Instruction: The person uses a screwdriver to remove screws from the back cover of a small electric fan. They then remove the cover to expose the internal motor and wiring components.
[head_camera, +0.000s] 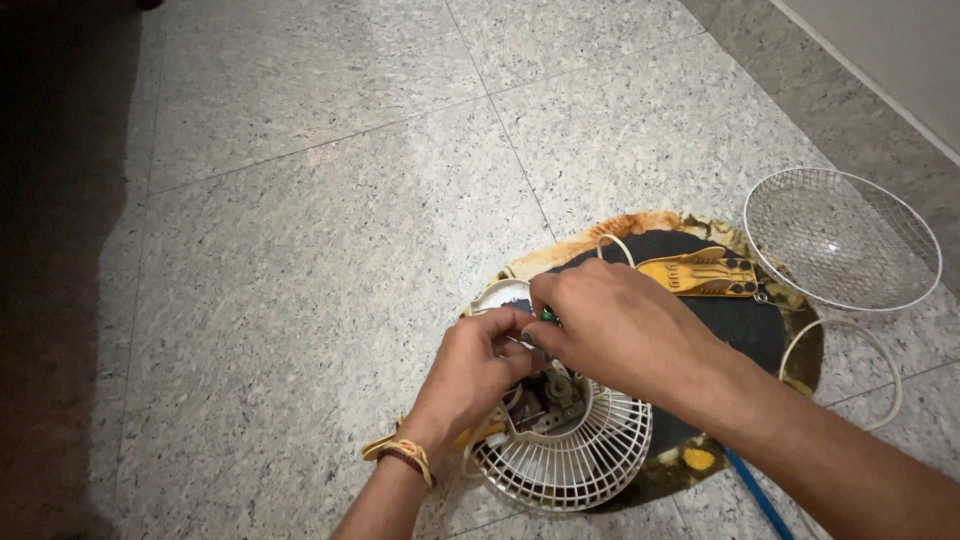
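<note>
Under both hands, white moulded plastic fan grille (575, 455), smooth, slightly glossy, with dull grey metal motor parts (548, 395) showing just below the fingers. Beneath it a matt black cloth mat (745, 325) with worn yellow-brown edges; right of the right hand (620, 325), a thin white-coated wire mesh guard (840, 240). Floor (300, 250) around the hands is speckled grey polished stone tile, faint sheen.

My left hand (478, 362) and right hand (612, 325) cover most of the small green part (547, 316) pinched between my fingertips, so I cannot tell its shape. They also hide much of the motor housing (548, 398) above the white fan grille (570, 455). My forearms run off the bottom edge. The blue rod (752, 492) is cut off there too. The far left of the floor (300, 200) sinks into shadow.
</note>
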